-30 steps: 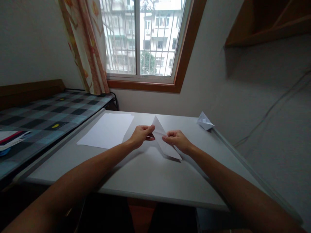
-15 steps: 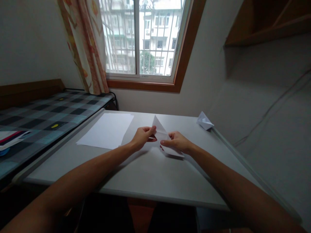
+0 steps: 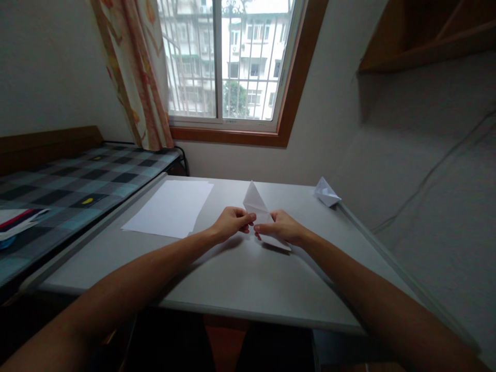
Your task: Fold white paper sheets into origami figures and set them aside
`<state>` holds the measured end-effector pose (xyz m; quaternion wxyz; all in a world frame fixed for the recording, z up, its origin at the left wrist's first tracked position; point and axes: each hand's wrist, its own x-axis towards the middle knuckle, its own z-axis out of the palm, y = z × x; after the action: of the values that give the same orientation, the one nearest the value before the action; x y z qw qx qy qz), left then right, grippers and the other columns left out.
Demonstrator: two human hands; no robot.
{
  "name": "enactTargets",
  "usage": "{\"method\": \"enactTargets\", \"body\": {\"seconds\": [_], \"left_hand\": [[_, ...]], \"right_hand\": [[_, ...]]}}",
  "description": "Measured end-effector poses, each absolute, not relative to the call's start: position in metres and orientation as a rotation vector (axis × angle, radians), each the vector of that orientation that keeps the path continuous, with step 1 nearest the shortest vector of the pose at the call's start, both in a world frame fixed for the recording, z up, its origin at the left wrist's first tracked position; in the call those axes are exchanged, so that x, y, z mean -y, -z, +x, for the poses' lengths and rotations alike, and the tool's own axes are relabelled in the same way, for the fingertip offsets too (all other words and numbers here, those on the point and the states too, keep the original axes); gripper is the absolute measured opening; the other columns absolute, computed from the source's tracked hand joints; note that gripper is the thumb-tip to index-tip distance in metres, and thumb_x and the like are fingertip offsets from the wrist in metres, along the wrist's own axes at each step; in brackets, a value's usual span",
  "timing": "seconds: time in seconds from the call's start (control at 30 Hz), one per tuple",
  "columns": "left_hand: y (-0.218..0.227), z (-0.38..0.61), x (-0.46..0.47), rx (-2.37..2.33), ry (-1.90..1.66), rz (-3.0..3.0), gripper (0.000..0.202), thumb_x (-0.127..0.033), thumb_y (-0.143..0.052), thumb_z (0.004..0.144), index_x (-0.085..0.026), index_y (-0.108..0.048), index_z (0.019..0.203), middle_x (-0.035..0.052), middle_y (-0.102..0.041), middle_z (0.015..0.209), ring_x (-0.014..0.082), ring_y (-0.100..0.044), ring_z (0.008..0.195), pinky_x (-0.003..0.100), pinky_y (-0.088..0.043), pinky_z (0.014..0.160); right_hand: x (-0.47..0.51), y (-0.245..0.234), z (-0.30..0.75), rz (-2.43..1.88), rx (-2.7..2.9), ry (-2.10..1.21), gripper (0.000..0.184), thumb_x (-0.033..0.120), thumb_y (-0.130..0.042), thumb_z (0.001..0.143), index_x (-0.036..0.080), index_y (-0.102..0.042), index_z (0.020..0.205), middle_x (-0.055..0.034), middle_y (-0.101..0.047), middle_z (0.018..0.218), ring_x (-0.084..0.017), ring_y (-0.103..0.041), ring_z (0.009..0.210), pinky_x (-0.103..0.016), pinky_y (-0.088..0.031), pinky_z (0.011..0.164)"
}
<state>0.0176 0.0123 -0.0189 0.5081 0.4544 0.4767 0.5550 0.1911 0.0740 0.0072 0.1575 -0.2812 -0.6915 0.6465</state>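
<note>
A folded piece of white paper (image 3: 256, 200) is held up between my hands above the table, its pointed end toward the window. My left hand (image 3: 234, 223) pinches the paper's left edge between thumb and fingers. On the other side my right hand (image 3: 281, 227) grips the lower right part, thumb on top and fingers mostly hidden behind it. The near corner of the paper slants down close to the tabletop, above its shadow.
Blank white sheets (image 3: 170, 206) lie at the left of the white table (image 3: 232, 284). A folded paper boat (image 3: 327, 192) rests at the far right edge, near the wall. A bed with a checked cover (image 3: 77, 181) adjoins the table's left side.
My left hand has slid down along the paper's left edge, nearer my right hand. The paper's tip has shifted slightly right and up. My right hand keeps its hold.
</note>
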Motion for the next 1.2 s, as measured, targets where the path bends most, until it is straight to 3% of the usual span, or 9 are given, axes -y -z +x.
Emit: {"method": "enactTargets", "body": {"seconds": [0.2, 0.5, 0.7, 0.83, 0.97, 1.1, 1.2], "left_hand": [[0.021, 0.015, -0.012, -1.076, -1.178, 1.154, 0.036, -0.045, -0.076, 0.066, -0.010, -0.068, 0.069, 0.0079, -0.066, 0.070, 0.0090, -0.057, 0.058, 0.025, -0.048, 0.060], [0.020, 0.016, -0.012, -1.149, -1.365, 1.137, 0.036, -0.042, -0.079, 0.060, -0.010, -0.064, 0.064, 0.0036, -0.063, 0.063, 0.0074, -0.053, 0.048, 0.022, -0.043, 0.051], [0.017, 0.017, -0.010, -1.101, -1.359, 1.101, 0.043, -0.048, -0.077, 0.061, -0.009, -0.062, 0.069, 0.0029, -0.061, 0.064, 0.0099, -0.058, 0.056, 0.026, -0.050, 0.059], [0.019, 0.015, -0.012, -1.132, -1.414, 1.082, 0.044, -0.048, -0.077, 0.063, -0.009, -0.059, 0.065, 0.0017, -0.058, 0.056, 0.0085, -0.054, 0.049, 0.026, -0.049, 0.055], [0.018, 0.014, -0.012, -1.107, -1.406, 1.033, 0.043, -0.046, -0.076, 0.066, -0.007, -0.060, 0.071, 0.0044, -0.060, 0.063, 0.0106, -0.058, 0.056, 0.029, -0.051, 0.063], [0.013, 0.012, -0.011, -1.004, -1.416, 0.928, 0.051, -0.045, -0.074, 0.070, -0.014, -0.054, 0.105, 0.0123, -0.063, 0.102, 0.0213, -0.066, 0.083, 0.040, -0.053, 0.076], [0.011, 0.009, -0.011, -0.975, -1.442, 0.893, 0.055, -0.040, -0.073, 0.073, -0.017, -0.048, 0.116, 0.0133, -0.061, 0.110, 0.0234, -0.065, 0.090, 0.043, -0.051, 0.081]], "right_hand": [[-0.079, -0.005, 0.191, -0.794, 1.968, -1.759, 0.022, 0.028, -0.076, 0.060, 0.012, -0.068, 0.073, -0.0037, -0.067, 0.067, -0.012, -0.058, 0.058, -0.023, -0.042, 0.055], [-0.081, -0.002, 0.195, -0.818, 1.966, -1.876, 0.030, 0.026, -0.077, 0.058, 0.011, -0.067, 0.083, -0.0036, -0.067, 0.071, -0.014, -0.061, 0.060, -0.026, -0.048, 0.058], [-0.079, -0.005, 0.195, -0.855, 2.050, -1.814, 0.027, 0.024, -0.075, 0.057, 0.011, -0.066, 0.078, -0.0026, -0.065, 0.068, -0.013, -0.059, 0.058, -0.025, -0.047, 0.057], [-0.077, -0.008, 0.194, -0.886, 2.136, -1.753, 0.029, 0.025, -0.074, 0.058, 0.012, -0.066, 0.083, -0.0021, -0.065, 0.071, -0.012, -0.058, 0.059, -0.024, -0.045, 0.057], [-0.080, -0.010, 0.196, -0.884, 2.382, -1.340, 0.027, 0.027, -0.071, 0.064, 0.013, -0.065, 0.086, -0.0021, -0.066, 0.074, -0.014, -0.058, 0.062, -0.024, -0.042, 0.057], [-0.082, -0.010, 0.200, -0.959, 2.594, -0.439, 0.012, 0.019, -0.061, 0.071, 0.015, -0.065, 0.083, -0.0060, -0.067, 0.078, -0.018, -0.060, 0.069, -0.027, -0.039, 0.061], [-0.081, -0.010, 0.203, -0.909, 2.637, -0.115, 0.020, 0.023, -0.062, 0.075, 0.017, -0.064, 0.093, -0.0090, -0.069, 0.089, -0.022, -0.062, 0.078, -0.029, -0.041, 0.067]]}}
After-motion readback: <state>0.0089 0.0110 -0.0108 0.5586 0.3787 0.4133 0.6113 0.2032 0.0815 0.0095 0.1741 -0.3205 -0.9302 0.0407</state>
